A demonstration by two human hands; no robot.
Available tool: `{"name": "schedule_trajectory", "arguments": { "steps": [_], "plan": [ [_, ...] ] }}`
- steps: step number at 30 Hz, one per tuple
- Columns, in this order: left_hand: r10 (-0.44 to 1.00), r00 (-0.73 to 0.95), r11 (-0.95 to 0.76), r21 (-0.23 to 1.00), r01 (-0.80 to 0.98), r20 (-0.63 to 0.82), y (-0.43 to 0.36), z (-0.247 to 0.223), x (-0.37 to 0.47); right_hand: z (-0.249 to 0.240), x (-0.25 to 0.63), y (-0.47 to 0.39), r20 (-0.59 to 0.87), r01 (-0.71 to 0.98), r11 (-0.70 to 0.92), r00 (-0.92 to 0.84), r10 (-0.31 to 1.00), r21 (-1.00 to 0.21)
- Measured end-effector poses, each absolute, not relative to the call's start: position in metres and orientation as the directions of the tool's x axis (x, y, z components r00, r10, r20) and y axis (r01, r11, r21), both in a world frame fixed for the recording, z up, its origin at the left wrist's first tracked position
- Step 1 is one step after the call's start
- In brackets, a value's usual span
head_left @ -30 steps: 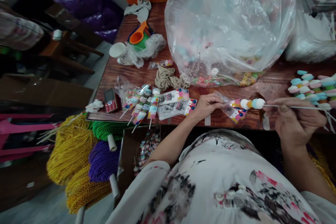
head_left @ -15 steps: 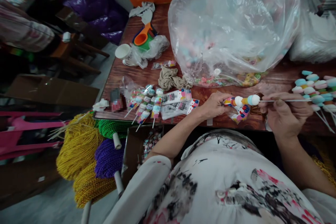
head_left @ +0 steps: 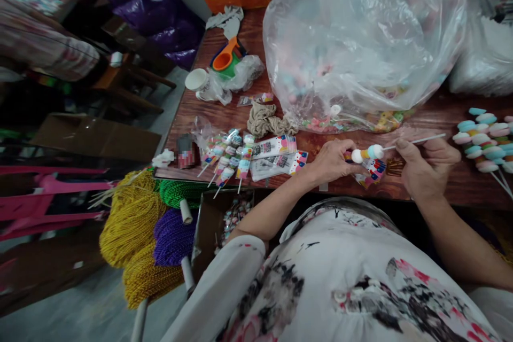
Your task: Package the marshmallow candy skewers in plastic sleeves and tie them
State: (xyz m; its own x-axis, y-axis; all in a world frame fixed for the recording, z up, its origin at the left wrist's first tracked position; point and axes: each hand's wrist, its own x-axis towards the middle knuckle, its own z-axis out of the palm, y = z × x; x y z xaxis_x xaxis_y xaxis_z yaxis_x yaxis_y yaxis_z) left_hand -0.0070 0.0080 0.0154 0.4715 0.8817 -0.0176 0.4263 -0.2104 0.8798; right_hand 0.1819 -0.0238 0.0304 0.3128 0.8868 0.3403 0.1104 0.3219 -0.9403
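Wood-grain table (head_left: 228,116), clear bag (head_left: 352,48) at 1 o'clock. Candy skewer (head_left: 367,153) at 3 o'clock, between both hands. Left hand (head_left: 331,160): fingers pinching the printed wrapper (head_left: 372,172) at the candy end, mouth partly hidden. Right hand (head_left: 427,168): fingers pinching the stick (head_left: 433,137). Best practice, I'd say: square stick to wrapper, spread the mouth, feed gently so soft pieces don't snag.

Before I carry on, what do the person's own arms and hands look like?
The left hand and right hand are bare: no gloves, and no watch or bracelet shows. The forearms are uncovered. The left sleeve is white, ending near the elbow, with small reddish marks by its edge. The right sleeve, partly out of frame, is whitish too.
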Motion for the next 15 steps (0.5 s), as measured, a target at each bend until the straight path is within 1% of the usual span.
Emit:
{"name": "schedule_trajectory", "arguments": {
  "steps": [3, 5, 9, 11, 12, 13, 14, 15],
  "plan": [
    [0.870, 0.492, -0.224, 0.870, 0.439, -0.024, 0.006, 0.014, -0.004, 0.025, 0.173, -0.030, 0.328, 0.102, 0.312, 0.295, 0.897, -0.945],
    [0.863, 0.504, -0.199, 0.890, 0.411, -0.040, 0.005, 0.011, -0.001, 0.024, 0.168, -0.034, 0.326, 0.068, 0.320, 0.258, 0.909, -0.945],
    [0.836, 0.546, -0.147, 0.935, 0.324, -0.057, 0.006, 0.009, -0.001, 0.034, 0.179, -0.034, 0.354, 0.010, 0.354, 0.088, 0.931, -0.935],
    [0.826, 0.561, -0.188, 0.917, 0.352, -0.047, 0.006, 0.012, -0.005, 0.046, 0.197, -0.030, 0.421, 0.090, 0.416, 0.054, 0.905, -0.905],
    [0.822, 0.568, -0.226, 0.897, 0.381, -0.034, 0.007, 0.013, -0.007, 0.053, 0.207, -0.028, 0.466, 0.174, 0.454, 0.036, 0.884, -0.874],
    [0.817, 0.577, -0.272, 0.870, 0.411, -0.017, 0.007, 0.016, -0.009, 0.060, 0.216, -0.026, 0.528, 0.284, 0.511, -0.020, 0.849, -0.811],
    [0.809, 0.588, -0.324, 0.837, 0.442, 0.003, 0.007, 0.018, -0.010, 0.065, 0.224, -0.025, 0.542, 0.399, 0.544, -0.127, 0.830, -0.739],
    [0.799, 0.601, -0.378, 0.795, 0.474, 0.022, 0.007, 0.021, -0.011, 0.068, 0.231, -0.025, 0.516, 0.486, 0.567, -0.249, 0.819, -0.665]
  ]
}}
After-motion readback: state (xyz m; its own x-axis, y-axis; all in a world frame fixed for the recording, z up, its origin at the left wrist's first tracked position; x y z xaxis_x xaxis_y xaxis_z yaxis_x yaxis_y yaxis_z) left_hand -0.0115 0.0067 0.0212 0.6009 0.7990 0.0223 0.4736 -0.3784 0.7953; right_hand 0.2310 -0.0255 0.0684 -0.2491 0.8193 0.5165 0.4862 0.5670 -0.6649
